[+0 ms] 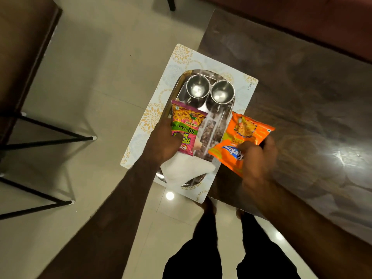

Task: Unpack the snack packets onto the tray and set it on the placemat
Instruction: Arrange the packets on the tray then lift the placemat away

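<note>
A shiny metal tray (pixel 225 125) with round corners sits on a flowery placemat (pixel 159 117), its long side running from 12 to 6 o'clock. The left hand (pixel 163 141) grips a crinkly pink packet (pixel 186 127) over the tray at 9 o'clock. The right hand (pixel 256 156) grips an orange packet (pixel 237 139) at 3 o'clock. Two round steel bowls (pixel 210 90) sit at 12 o'clock. A soft white cloth (pixel 185 170) lies at 6.

Polished metal tray (pixel 225 125) and cups (pixel 197 89); glossy plastic packets (pixel 186 125); shiny table (pixel 302 97)
</note>
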The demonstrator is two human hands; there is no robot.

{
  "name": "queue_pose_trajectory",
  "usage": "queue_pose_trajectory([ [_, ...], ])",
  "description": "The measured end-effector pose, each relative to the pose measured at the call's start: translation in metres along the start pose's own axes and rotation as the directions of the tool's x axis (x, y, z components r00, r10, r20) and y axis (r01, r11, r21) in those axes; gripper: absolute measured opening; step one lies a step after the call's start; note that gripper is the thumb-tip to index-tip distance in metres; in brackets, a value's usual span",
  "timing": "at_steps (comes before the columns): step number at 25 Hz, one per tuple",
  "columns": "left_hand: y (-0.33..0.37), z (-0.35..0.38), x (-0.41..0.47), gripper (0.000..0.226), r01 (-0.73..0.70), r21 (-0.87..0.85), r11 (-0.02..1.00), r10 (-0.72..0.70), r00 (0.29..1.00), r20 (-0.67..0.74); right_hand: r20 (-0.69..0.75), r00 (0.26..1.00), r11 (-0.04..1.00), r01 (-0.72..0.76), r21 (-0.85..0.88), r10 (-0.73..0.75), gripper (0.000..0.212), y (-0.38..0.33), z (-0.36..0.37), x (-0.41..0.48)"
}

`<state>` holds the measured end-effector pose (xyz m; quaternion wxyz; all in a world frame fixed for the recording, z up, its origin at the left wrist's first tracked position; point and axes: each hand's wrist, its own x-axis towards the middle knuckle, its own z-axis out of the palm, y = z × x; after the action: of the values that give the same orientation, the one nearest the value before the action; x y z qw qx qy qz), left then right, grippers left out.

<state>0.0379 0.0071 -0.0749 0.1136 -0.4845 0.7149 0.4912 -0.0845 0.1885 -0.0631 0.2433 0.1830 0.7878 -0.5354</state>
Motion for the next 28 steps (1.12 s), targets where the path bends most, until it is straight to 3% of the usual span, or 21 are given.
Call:
queue_pose_trajectory([
  [5,-0.005,-0.006,0.000,0.052,-0.013,0.064,0.998,0.014,0.999,-0.031,0.173,0.978,0.990,-0.102,-0.094,0.117,0.024,0.003,0.027,-0.003],
  [8,-0.008,-0.007,0.004,0.049,0.019,0.112,0.993,-0.014,0.999,-0.044,0.249,0.948,0.974,-0.167,-0.151,0.201,0.026,0.007,0.044,0.008],
  [12,-0.010,-0.011,0.005,0.039,0.014,0.218,0.976,0.019,0.989,-0.147,0.246,0.968,0.941,0.032,-0.337,0.055,0.036,0.010,0.052,0.011],
  [15,-0.013,-0.017,0.008,0.055,0.061,0.139,0.988,-0.032,0.979,-0.202,0.289,0.954,0.916,0.047,-0.398,0.076,0.063,0.015,0.050,0.014],
  [17,-0.013,-0.020,0.011,0.058,0.114,-0.002,0.993,-0.113,0.979,-0.170,0.290,0.944,0.939,-0.048,-0.341,0.154,0.070,0.016,0.047,0.020],
  [19,-0.012,-0.021,0.016,0.056,0.169,-0.161,0.972,-0.182,0.981,-0.071,0.309,0.919,0.944,-0.156,-0.290,0.246,0.058,0.015,0.046,0.026],
  [21,-0.013,-0.021,0.021,0.055,0.201,-0.206,0.958,-0.203,0.979,0.012,0.345,0.897,0.938,-0.175,-0.300,0.278,0.049,0.015,0.046,0.030],
  [24,-0.018,-0.018,0.029,0.045,0.192,-0.295,0.936,-0.196,0.980,0.016,0.355,0.888,0.945,-0.210,-0.250,0.292,0.039,0.019,0.049,0.038],
  [27,-0.020,-0.016,0.036,0.050,0.195,-0.358,0.913,-0.199,0.980,0.028,0.345,0.884,0.948,-0.310,-0.072,0.315,0.015,0.021,0.053,0.042],
  [28,-0.021,-0.015,0.038,0.050,0.197,-0.365,0.910,-0.205,0.979,0.018,0.343,0.884,0.943,-0.334,-0.016,0.318,0.019,0.022,0.053,0.045],
])
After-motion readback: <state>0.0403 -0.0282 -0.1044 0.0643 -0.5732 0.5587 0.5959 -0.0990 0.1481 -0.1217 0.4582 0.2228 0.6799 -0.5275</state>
